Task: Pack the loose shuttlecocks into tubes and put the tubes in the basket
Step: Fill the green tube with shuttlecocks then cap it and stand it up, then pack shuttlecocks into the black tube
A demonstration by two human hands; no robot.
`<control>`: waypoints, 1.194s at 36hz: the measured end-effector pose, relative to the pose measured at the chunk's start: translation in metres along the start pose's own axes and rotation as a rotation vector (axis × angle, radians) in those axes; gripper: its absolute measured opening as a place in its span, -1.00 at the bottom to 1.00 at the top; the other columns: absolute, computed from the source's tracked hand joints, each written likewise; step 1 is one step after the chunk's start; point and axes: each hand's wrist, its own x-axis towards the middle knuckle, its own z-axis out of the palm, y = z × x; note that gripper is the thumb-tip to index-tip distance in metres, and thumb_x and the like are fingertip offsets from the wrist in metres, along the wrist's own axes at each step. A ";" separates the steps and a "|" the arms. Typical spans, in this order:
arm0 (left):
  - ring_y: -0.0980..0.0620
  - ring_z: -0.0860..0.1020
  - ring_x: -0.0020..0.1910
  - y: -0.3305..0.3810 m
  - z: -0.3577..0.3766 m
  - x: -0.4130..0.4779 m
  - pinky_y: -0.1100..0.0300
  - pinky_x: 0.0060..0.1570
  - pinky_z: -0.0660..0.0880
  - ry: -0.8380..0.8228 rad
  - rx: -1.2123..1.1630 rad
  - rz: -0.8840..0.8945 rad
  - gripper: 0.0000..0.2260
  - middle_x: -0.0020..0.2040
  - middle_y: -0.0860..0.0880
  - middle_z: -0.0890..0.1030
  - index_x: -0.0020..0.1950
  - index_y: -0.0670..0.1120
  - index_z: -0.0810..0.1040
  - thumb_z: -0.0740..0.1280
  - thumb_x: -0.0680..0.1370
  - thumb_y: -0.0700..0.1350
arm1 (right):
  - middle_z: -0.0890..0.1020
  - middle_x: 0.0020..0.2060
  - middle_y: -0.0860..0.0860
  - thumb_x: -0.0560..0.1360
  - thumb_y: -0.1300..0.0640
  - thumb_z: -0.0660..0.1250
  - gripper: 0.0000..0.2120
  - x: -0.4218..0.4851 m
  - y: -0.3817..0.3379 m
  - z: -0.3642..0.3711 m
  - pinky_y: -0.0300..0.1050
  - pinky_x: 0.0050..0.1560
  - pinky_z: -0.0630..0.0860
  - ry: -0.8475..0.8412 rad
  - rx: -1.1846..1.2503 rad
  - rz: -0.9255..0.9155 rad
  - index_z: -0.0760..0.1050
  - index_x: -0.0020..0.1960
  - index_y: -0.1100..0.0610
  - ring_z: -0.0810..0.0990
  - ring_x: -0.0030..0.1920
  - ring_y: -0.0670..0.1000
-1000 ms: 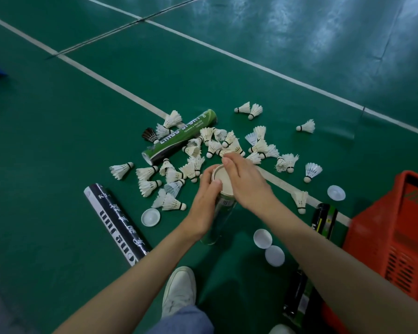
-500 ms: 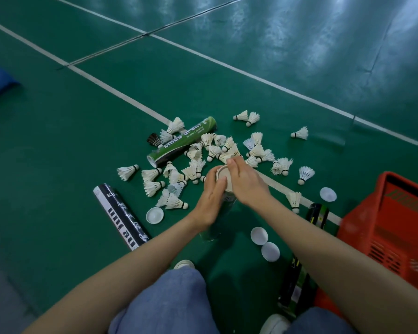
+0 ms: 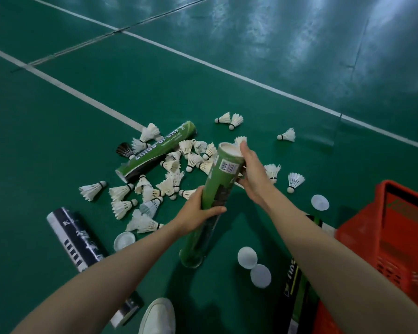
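Observation:
A green shuttlecock tube (image 3: 219,189) stands tilted with its bottom end on the court floor and a white cap on its top. My left hand (image 3: 199,212) grips the tube around its middle. My right hand (image 3: 252,174) holds the tube's upper part from the right side, fingertips at the cap's rim. Several loose white shuttlecocks (image 3: 169,184) lie scattered on the floor beyond the tube. The red basket (image 3: 391,239) stands at the right edge.
A second green tube (image 3: 156,150) lies among the shuttlecocks, a black-and-white tube (image 3: 80,244) lies at the left, and a dark tube (image 3: 297,292) lies beside the basket. Loose white caps (image 3: 247,257) dot the floor. My white shoe (image 3: 158,317) shows at the bottom.
Both hands were pressing the cap at the tube's top. My left hand has slid down to the tube's middle, my right hand has moved to its side, and the tube now leans.

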 end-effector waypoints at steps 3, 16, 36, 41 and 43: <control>0.09 0.55 0.06 -0.007 0.010 0.028 0.11 0.09 0.51 -0.034 0.058 -0.014 -0.40 0.13 0.04 0.54 0.22 0.07 0.34 0.48 0.31 0.26 | 0.55 0.15 0.05 0.48 -0.24 0.25 -0.38 0.025 0.024 -0.011 0.09 0.17 0.47 0.059 0.047 -0.032 0.24 0.38 0.10 0.53 0.13 0.02; -0.09 0.53 0.12 -0.092 0.070 0.039 0.02 0.13 0.51 -0.155 0.214 -0.359 -0.01 0.27 -0.11 0.49 0.53 -0.01 -0.06 0.54 0.32 0.05 | 0.36 0.38 0.13 0.56 0.01 0.26 -0.26 0.083 0.191 -0.024 0.19 0.25 0.45 0.183 -0.333 0.251 -0.18 0.52 -0.10 0.49 0.21 0.19; -0.11 0.20 0.40 -0.068 0.148 0.015 0.04 0.34 0.11 -0.277 1.036 0.300 -0.58 0.38 -0.13 0.30 0.37 -0.11 0.38 0.27 0.52 -0.07 | 0.24 0.43 0.14 0.51 0.06 0.31 -0.50 -0.009 0.197 -0.143 0.23 0.42 0.05 0.631 -1.150 0.107 0.27 0.39 0.14 0.07 0.49 0.16; -0.10 0.19 0.41 -0.067 0.157 0.003 0.02 0.36 0.11 -0.366 1.104 0.258 -0.55 0.38 -0.10 0.29 0.42 -0.06 0.33 0.26 0.54 0.01 | -0.03 0.52 0.16 0.48 0.06 0.37 -0.19 -0.032 0.207 -0.170 0.39 0.41 -0.06 0.744 -1.080 0.373 -0.08 0.52 0.12 -0.12 0.52 0.23; -0.13 0.15 0.43 -0.069 0.156 0.001 -0.09 0.39 0.10 -0.374 1.142 0.173 -0.54 0.39 -0.12 0.28 0.43 -0.04 0.32 0.24 0.55 0.03 | -0.07 0.53 0.16 0.47 0.08 0.39 -0.13 -0.037 0.214 -0.172 0.40 0.41 -0.04 0.771 -0.958 0.471 -0.14 0.54 0.09 -0.12 0.52 0.24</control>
